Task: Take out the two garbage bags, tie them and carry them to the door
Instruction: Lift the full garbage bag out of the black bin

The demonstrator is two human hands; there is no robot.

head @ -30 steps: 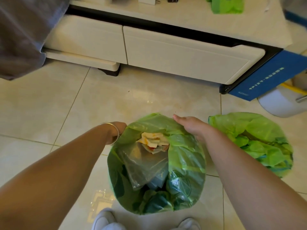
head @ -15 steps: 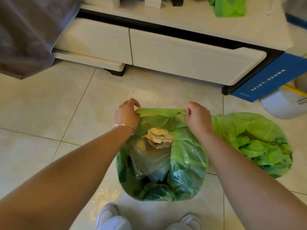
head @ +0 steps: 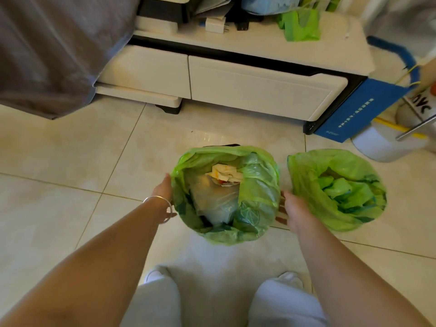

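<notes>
Both bare forearms reach forward and down from the bottom corners of the view, converging toward the middle. The left hand (head: 162,192) is held edge-on with its fingers extended forward and together, its palm side turned inward against the left side of the green garbage bag (head: 225,194); a thin silver bangle (head: 160,208) circles the left wrist. The right hand (head: 291,212) sits lower, with its back toward the camera and the fingers pointing down along the right side of the same bag; whether they grip the plastic cannot be told. Below, the person's legs in light grey trousers (head: 278,305) stand apart.
</notes>
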